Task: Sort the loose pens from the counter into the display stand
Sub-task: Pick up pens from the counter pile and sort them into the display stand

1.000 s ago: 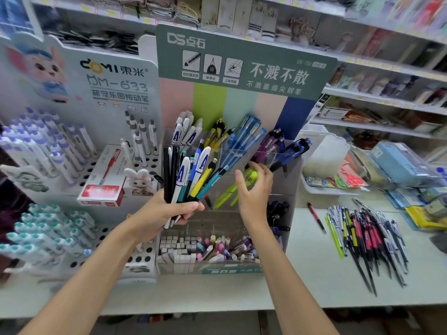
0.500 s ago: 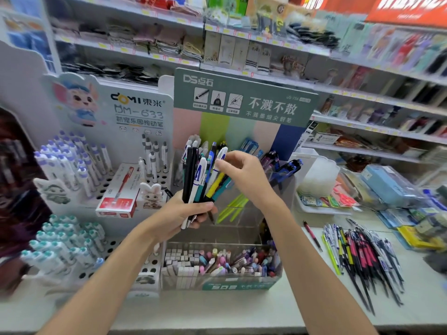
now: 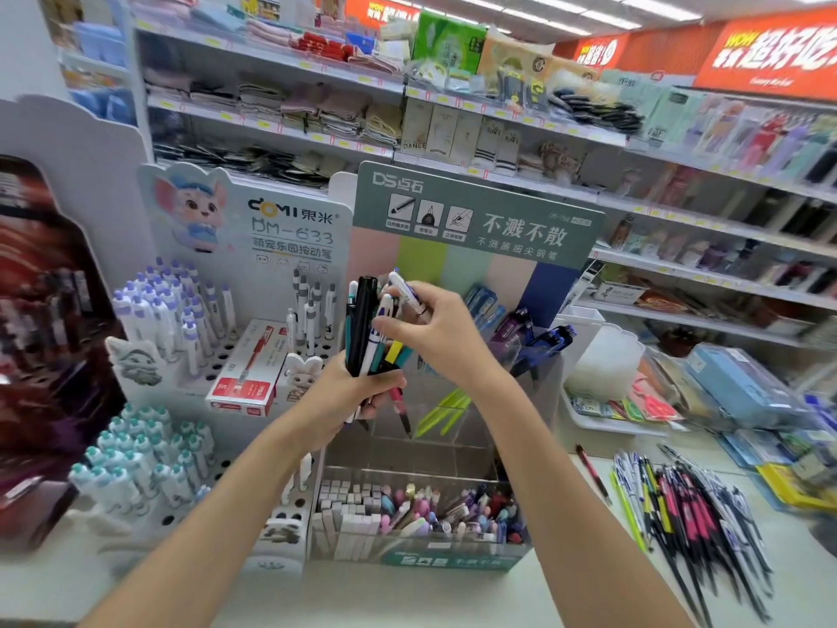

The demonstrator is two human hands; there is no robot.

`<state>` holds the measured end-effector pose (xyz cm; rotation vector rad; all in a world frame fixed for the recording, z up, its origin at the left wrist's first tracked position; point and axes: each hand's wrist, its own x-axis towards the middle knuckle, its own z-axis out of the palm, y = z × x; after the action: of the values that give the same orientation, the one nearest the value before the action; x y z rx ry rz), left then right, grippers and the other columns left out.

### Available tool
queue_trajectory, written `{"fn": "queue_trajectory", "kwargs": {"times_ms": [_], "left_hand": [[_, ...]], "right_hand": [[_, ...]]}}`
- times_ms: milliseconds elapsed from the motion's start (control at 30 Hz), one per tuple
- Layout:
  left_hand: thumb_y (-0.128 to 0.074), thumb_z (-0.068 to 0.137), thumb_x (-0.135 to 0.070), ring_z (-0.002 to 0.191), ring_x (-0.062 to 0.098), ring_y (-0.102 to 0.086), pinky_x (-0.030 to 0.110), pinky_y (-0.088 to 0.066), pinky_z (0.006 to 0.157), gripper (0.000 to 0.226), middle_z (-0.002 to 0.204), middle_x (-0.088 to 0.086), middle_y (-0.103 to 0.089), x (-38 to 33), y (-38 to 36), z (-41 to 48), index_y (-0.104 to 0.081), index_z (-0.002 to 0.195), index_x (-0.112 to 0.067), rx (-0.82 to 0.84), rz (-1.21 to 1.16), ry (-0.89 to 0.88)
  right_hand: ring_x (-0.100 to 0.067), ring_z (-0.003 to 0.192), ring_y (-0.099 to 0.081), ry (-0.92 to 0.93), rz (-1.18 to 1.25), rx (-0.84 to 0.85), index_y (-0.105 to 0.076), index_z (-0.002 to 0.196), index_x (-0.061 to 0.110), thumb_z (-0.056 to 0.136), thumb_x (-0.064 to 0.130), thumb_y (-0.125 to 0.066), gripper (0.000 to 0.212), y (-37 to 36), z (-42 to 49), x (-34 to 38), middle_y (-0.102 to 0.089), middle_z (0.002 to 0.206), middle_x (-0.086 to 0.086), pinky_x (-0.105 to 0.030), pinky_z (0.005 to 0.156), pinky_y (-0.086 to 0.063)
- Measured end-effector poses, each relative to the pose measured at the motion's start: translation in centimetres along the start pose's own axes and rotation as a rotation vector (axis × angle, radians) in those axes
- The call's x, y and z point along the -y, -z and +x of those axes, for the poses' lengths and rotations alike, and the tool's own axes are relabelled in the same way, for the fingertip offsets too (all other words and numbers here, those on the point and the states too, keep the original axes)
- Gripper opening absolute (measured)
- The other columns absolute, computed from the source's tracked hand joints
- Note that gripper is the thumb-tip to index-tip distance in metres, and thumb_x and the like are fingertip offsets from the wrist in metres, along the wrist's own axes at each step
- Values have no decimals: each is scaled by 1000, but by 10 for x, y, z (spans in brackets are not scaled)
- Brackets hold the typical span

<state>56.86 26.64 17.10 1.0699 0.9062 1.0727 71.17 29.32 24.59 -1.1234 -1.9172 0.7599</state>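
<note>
The left hand [image 3: 344, 392] clenches a bundle of pens [image 3: 364, 324] upright before the stand [image 3: 475, 219]. Just right, the right hand [image 3: 439, 337] pinches a white pen [image 3: 402, 285] between thumb and fingertips at the bundle's top. More loose pens [image 3: 693, 505] lie heaped near the counter's [image 3: 407, 596] right edge.

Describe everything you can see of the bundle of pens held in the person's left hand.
The bundle of pens stands roughly upright in front of the clear display stand, gripped round its lower part by the left hand. It mixes black, white, teal and yellow plastic-looking barrels, and dark tips poke out below the fist. The right hand reaches over its top, pinching one white pen.
</note>
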Motion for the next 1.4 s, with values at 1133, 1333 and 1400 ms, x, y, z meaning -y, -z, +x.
{"fn": "queue_trajectory", "kwargs": {"times_ms": [1133,1333,1400], "left_hand": [[-64,90,-3,63,13,-45,18,-39,49,9,92,19,-58,-12,64,-7,-70,97,-4,-231,-60,-107],[-65,90,-4,60,13,-45,18,-38,48,8,68,6,-53,-10,63,-2,-71,94,-1,-220,10,-103],[-64,90,-3,59,13,-44,19,-39,48,10,65,3,-52,-9,66,-1,-70,96,2,-226,1,-97]], "right_hand": [[-9,54,-34,-163,1017,-556,-40,86,14,107,14,-34,22,2,80,-9,-36,66,2,-22,58,-32],[-9,63,-38,-189,618,-515,-42,90,18,107,22,-34,19,-25,91,-18,-40,73,3,-22,65,-36],[-5,58,-35,-184,439,-416,-43,89,20,106,27,-36,20,-38,82,-27,-37,70,5,-21,60,-35]]}}
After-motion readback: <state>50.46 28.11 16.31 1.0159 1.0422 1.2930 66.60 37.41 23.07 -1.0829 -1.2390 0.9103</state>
